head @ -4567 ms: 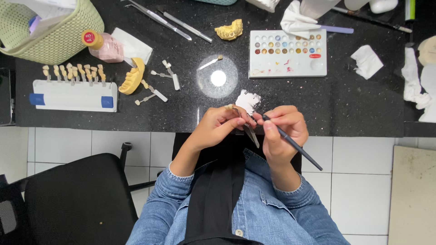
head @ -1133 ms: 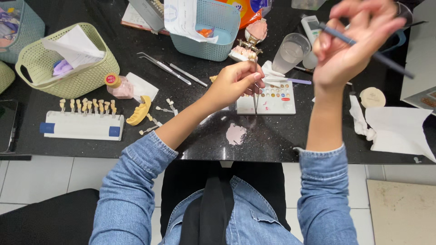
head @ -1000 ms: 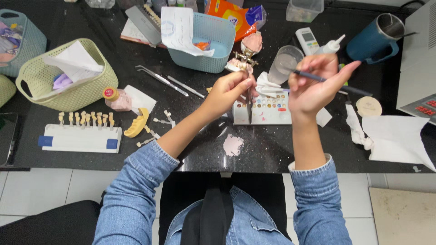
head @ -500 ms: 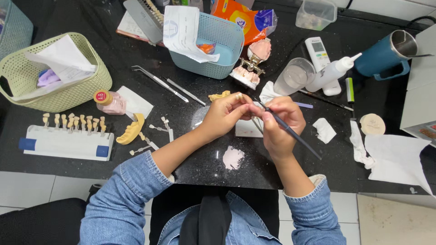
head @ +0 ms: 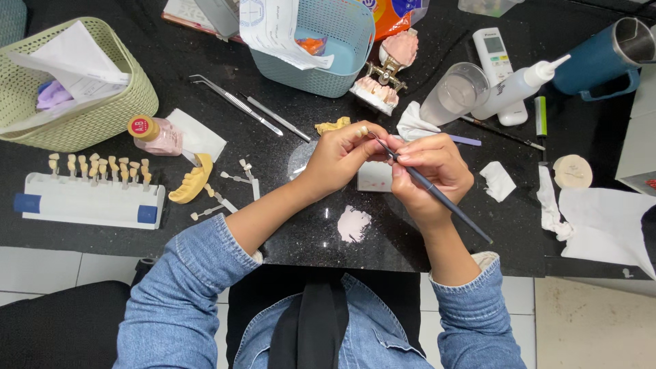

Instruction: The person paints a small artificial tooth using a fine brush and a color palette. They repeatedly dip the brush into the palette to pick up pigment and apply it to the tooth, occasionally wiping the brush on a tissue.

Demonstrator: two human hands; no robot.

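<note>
**Brush tip meets a small tooth piece above the black worktop**

A small pale tooth piece [head: 364,130] sits pinched at the fingertips of the left hand [head: 339,156], held above the black worktop [head: 287,225], just in front of the person's chest. The left fingers are closed tight around it. The right hand [head: 432,171] grips a thin dark brush [head: 437,195] like a pen, fingers clenched on the shaft, its tip touching the tooth piece and its handle slanting down and away to the right.

Directly under the hands lies a white mixing palette [head: 374,176], mostly hidden, and nearer the table edge a pale pink smear of powder [head: 353,223]. Beside the left fingertips rests a yellowish wax piece [head: 332,126]. Behind the hands stand a pink-and-white dental model on an articulator [head: 386,72], a clear plastic cup [head: 454,92], a white squeeze bottle [head: 519,85] and a crumpled tissue [head: 415,125].

To the left lie two metal instruments [head: 236,104], a yellow dental arch [head: 191,183], a small pink bottle with a yellow cap [head: 154,134], and a white shade guide with a row of tooth samples [head: 89,198]. A green basket [head: 102,113] and a blue basket [head: 328,72], both holding papers, sit at the back. A blue mug [head: 598,61] stands far right.
</note>
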